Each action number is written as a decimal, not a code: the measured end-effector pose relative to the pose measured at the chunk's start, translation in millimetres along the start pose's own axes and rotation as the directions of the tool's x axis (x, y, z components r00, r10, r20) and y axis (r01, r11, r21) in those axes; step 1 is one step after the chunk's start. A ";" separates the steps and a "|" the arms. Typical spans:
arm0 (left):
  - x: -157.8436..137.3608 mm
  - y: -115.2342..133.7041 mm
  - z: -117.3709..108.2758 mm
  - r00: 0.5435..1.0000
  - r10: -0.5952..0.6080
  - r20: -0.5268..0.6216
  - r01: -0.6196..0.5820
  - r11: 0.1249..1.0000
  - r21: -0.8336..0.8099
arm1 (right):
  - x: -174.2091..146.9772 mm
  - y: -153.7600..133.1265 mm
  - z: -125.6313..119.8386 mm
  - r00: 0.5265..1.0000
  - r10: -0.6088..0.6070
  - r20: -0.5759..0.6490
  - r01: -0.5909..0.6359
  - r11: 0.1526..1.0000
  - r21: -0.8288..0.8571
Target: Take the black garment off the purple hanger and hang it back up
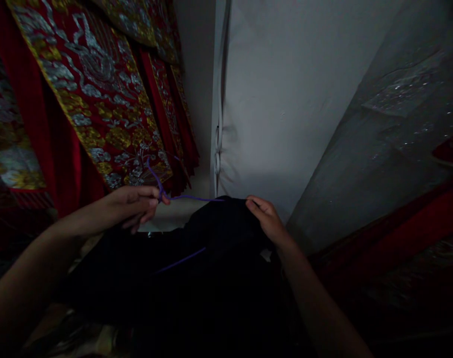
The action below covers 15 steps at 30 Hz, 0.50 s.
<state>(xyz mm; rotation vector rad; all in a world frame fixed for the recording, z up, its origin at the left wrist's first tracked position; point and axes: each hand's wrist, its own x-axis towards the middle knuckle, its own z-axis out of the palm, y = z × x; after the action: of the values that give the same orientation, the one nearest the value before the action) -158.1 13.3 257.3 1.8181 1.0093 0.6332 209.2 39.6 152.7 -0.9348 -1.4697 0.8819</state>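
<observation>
A thin purple cord [192, 198] is pinched between the fingertips of my left hand [137, 205]. From there it runs right to the upper edge of a black cloth [226, 228], while a short loose end sticks up above my fingers. My right hand [266, 219] grips that cloth by its top edge, thumb against the fabric. Lower on the dark fabric another purple strand [182, 260] lies slantwise. A small pale patch [265, 255] shows below my right hand. The cloth's lower part is lost in darkness.
Red hangings [111, 99] with gold and silver embroidery fill the left side. Ahead is a pale wall [286, 99] with a cable [219, 109] running down it. Shiny plastic sheeting [360, 149] hangs at right, above red fabric [409, 228].
</observation>
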 end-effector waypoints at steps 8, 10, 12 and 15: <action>40.3 -32.8 -17.0 0.699 0.452 -0.555 -0.261 0.883 0.390 | 73.7 -15.0 -22.4 0.843 -0.107 -0.527 0.207 0.969 0.134; 44.3 -44.8 -21.1 0.670 0.503 -0.546 -0.271 0.851 0.450 | 79.3 -14.4 -24.6 0.828 -0.121 -0.548 0.227 0.965 0.131; 46.4 -53.9 -24.3 0.690 0.498 -0.525 -0.253 0.846 0.469 | 78.8 -10.9 -24.1 0.814 -0.111 -0.570 0.240 0.958 0.156; 49.5 -61.7 -27.2 0.741 0.467 -0.483 -0.257 0.861 0.438 | 79.4 -5.5 -21.4 0.789 -0.083 -0.609 0.264 0.940 0.215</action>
<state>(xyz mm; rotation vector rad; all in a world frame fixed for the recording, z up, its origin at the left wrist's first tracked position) -175.4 82.4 213.5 2.2267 1.2125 1.3983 225.4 110.4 191.5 -0.7430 -0.8350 0.5667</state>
